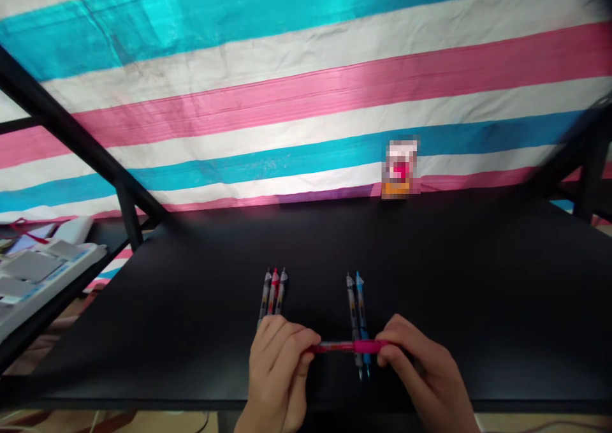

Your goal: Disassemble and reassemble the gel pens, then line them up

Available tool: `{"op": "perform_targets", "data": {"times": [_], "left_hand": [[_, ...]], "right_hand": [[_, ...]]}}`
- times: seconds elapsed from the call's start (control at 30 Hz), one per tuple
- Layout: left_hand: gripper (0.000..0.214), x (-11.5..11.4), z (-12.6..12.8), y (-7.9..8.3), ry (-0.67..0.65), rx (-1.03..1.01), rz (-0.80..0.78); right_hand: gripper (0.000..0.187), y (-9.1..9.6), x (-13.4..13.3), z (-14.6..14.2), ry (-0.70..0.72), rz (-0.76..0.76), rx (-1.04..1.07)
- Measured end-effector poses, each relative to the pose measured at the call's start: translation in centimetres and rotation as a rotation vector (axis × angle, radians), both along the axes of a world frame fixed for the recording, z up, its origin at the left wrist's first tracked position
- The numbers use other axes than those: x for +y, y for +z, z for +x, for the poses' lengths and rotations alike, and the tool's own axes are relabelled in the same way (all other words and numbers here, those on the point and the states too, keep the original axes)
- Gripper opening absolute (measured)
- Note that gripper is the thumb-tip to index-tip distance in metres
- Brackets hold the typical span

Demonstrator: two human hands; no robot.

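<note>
Red pen (347, 346) held level across the near part of the table, its ends pinched between the thumb and curled fingers of the left hand (278, 372) and of the right hand (423, 366); the two hands face each other, neither spread. The pen's middle crosses above a pair of pens (357, 321), one dark and one blue, which lie side by side and point away from the person; whether it touches them cannot be told. A group of three pens (274, 291) lies close together just beyond the left hand, nearly reaching its fingers. All rest on a black table (478, 280), whose near edge (306, 405) runs just below the hands and whose surface extends well past the right hand and far ahead. A small pixelated box (400, 169) stands at the far edge, against a striped blue, white and pink tarp (306, 101). Black metal bars (71, 127) frame the left side, beyond which lies a white tray (43, 273) holding grey pieces.
</note>
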State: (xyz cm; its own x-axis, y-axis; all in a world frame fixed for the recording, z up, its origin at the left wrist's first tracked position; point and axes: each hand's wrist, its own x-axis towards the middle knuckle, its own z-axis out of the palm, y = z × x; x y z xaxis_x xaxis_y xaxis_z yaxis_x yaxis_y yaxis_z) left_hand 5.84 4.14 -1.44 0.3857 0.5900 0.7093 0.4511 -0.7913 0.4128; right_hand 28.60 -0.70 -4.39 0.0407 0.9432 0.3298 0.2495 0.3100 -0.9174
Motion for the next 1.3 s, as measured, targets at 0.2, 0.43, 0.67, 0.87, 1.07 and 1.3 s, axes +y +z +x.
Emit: {"op": "perform_targets", "data": {"times": [0.2,0.43,0.67,0.87,1.07,1.3], "left_hand": [[0.024,-0.5,-0.7,-1.1,0.116,0.0,-0.013],[0.022,-1.1,-1.3,-0.8,0.169,-0.13,-0.09],[0.019,-0.4,-0.2,0.8,0.098,-0.305,-0.16],[0.018,-0.2,-0.4,0.7,0.021,-0.316,-0.149],[0.014,-0.5,-0.7,0.3,0.049,-0.412,-0.23],[0.013,-0.5,-0.7,0.1,0.064,-0.471,-0.274]], "right_hand": [[0.013,-0.1,-0.6,-0.8,-0.12,-0.024,0.103],[0.042,0.0,-0.7,-0.4,-0.211,-0.139,0.207],[0.046,-0.3,-0.8,-0.6,-0.195,-0.168,0.221],[0.049,-1.1,-0.6,0.2,-0.094,-0.141,0.217],[0.032,-0.1,-0.8,-0.4,-0.095,-0.124,0.324],[0.046,0.1,-0.6,-0.4,-0.069,-0.169,0.385]]}}
